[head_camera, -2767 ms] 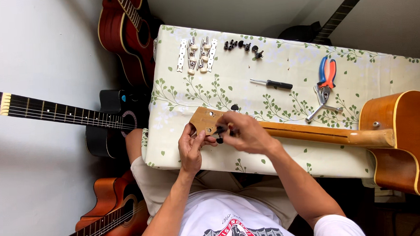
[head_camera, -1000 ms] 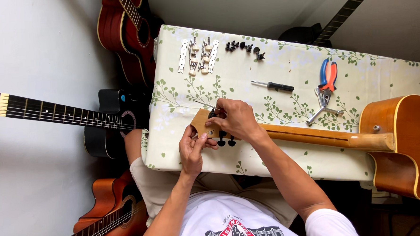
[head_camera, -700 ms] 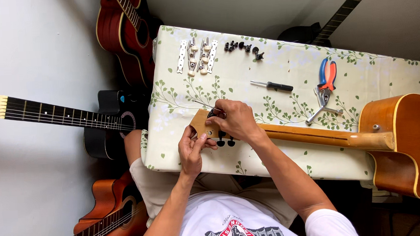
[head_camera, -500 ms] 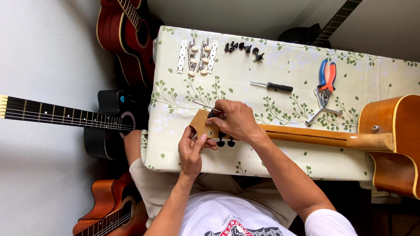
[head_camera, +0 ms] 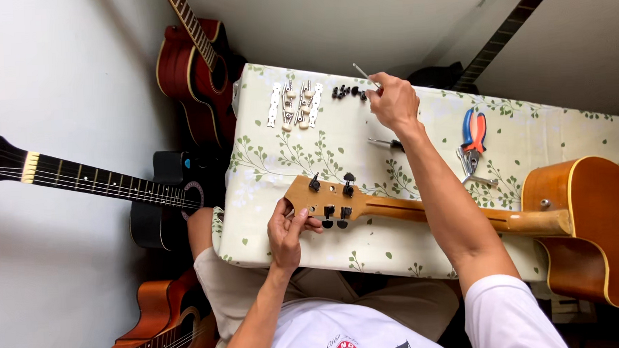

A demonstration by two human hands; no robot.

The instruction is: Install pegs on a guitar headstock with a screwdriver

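Note:
An acoustic guitar lies face down across the table, its tan headstock [head_camera: 324,198] carrying black tuning pegs. My left hand [head_camera: 289,228] grips the near end of the headstock. My right hand [head_camera: 392,101] is stretched to the far side of the table and pinches a thin metal tool [head_camera: 362,72] just beside a row of small black parts [head_camera: 348,91]. The guitar's orange body [head_camera: 590,224] hangs over the table's right side.
The table has a white cloth with a green leaf print [head_camera: 281,161]. White tuner strips [head_camera: 294,105] lie at the far left, a black-handled screwdriver [head_camera: 386,144] in the middle, red-and-blue pliers [head_camera: 472,140] to the right. Other guitars [head_camera: 197,67] stand around the left.
My right hand left the headstock and reached to the far edge of the table by the black parts, holding a thin metal tool. My left hand stayed on the headstock.

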